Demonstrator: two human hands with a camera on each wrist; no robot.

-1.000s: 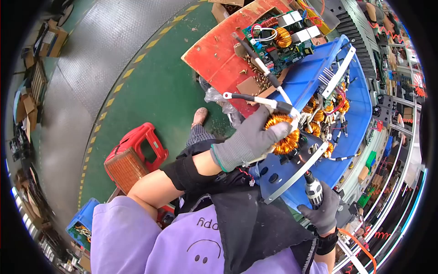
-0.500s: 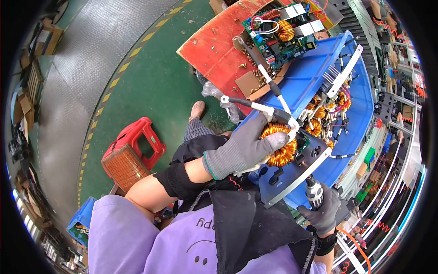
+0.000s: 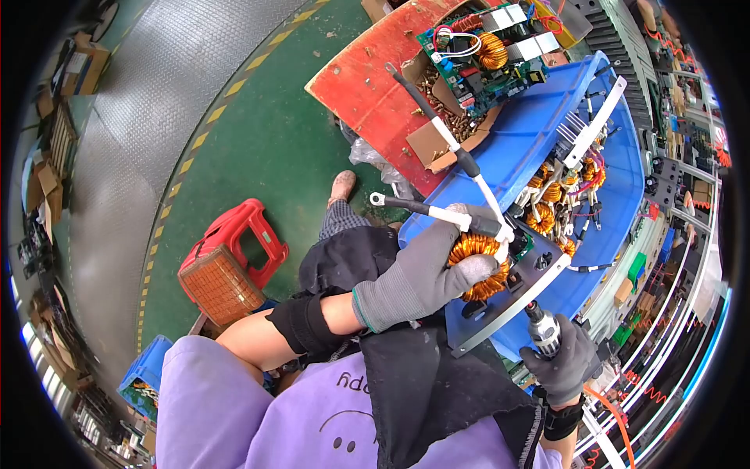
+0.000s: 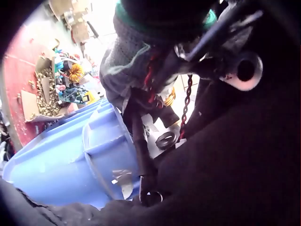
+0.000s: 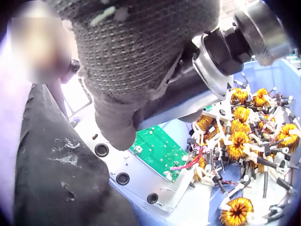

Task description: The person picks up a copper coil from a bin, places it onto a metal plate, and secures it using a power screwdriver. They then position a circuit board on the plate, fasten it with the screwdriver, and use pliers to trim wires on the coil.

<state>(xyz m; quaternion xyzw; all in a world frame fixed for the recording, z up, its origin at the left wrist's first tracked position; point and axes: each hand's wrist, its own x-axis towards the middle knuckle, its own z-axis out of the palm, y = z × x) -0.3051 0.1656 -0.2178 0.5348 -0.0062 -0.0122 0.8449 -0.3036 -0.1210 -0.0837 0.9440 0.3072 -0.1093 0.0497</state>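
My gloved left hand holds a copper-wound toroidal coil, its thumb across the windings. Two thick black-and-white cables with ring lugs rise from beside the coil. The coil overlaps a metal panel lying over the blue bin. In the right wrist view, this panel has black grommets and a green circuit board. My gloved right hand grips a power screwdriver, its nose pointing toward the panel's edge. Most of the left fingers are hidden behind the coil.
The blue bin contains several loose coils with cables. Behind it, a red board carries a cardboard box of brass screws and another circuit board. A red stool stands at left; an orange hose trails at right.
The left hand tilts the coil, and one cable's lug swings downward while the other's swings left. The right hand draws the screwdriver slightly right and away from the panel's edge.
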